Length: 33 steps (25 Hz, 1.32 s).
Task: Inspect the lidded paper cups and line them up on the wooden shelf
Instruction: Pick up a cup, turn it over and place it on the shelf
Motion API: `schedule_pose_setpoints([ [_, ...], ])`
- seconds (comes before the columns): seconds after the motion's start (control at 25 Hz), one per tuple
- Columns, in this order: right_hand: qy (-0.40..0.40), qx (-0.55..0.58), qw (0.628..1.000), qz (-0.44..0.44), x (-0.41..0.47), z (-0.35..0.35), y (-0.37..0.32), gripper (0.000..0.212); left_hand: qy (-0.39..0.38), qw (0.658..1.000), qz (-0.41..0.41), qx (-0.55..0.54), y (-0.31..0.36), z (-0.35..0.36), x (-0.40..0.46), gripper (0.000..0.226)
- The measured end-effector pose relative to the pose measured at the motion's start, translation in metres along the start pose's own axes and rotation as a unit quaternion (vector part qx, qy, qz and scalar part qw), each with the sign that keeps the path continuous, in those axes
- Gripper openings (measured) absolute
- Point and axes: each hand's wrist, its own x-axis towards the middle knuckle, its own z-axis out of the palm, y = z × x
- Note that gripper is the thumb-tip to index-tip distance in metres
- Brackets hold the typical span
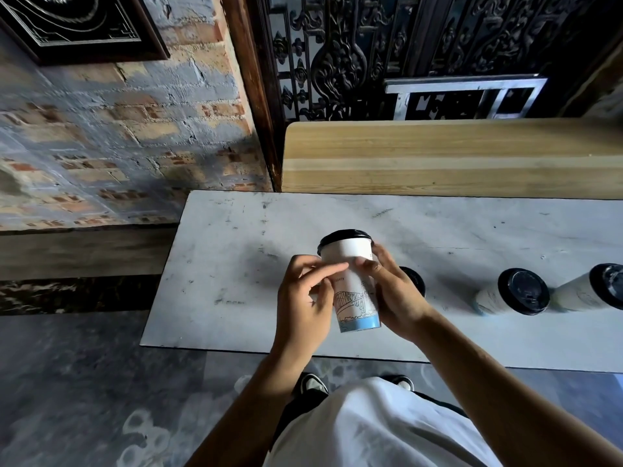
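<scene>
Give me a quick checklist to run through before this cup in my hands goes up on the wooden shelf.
1. Both hands hold the held cup: ok. The left hand and right hand curl round its sides.
2. Black lid on the cup: ok, it sits on the rim; whether it is fully sealed, cannot tell.
3. Cup body undamaged: cannot tell, fingers cover part of it.
4. Free space on the wooden shelf: ok, the visible stretch is bare.
5. Other cups out of the way: ok. The cups on the grey table, the nearest lid, the next and the edge one, all stand to the right.
</scene>
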Motion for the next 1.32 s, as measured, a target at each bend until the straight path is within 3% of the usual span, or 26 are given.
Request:
schedule_pose_setpoints([
  [0.28, 0.041, -0.022, 0.999, 0.011, -0.001, -0.006, -0.006, 0.043, 0.005, 0.992, -0.079, -0.093, 0.000, -0.004, -0.003, 0.027],
  [0.44, 0.035, -0.042, 0.999, 0.003, -0.009, -0.009, -0.007, 0.061, 0.001, 0.988, -0.104, -0.114, -0.002, -0.002, -0.006, 0.027],
  [0.72, 0.047, -0.019, 0.999, 0.004, -0.014, -0.014, -0.004, 0.057, -0.016, 0.997, -0.021, -0.078, -0.007, -0.008, -0.010, 0.038],
  [0.84, 0.037, -0.008, 0.999, 0.001, -0.015, -0.014, -0.005, 0.065, -0.021, 0.998, -0.018, -0.064, -0.005, -0.007, -0.011, 0.043],
  [1.12, 0.022, 0.006, 1.000, 0.006, -0.017, -0.013, -0.003, 0.058, 0.001, 0.981, -0.081, -0.175, 0.001, -0.004, -0.014, 0.015],
  [1.24, 0.043, 0.014, 0.999, 0.003, -0.017, -0.014, -0.005, 0.044, 0.011, 0.977, -0.115, -0.177, 0.003, -0.004, -0.015, 0.014],
  [1.32, 0.039, 0.017, 0.999, -0.003, -0.017, -0.016, -0.005, 0.048, 0.016, 0.977, -0.135, -0.166, 0.002, -0.003, -0.014, 0.022],
])
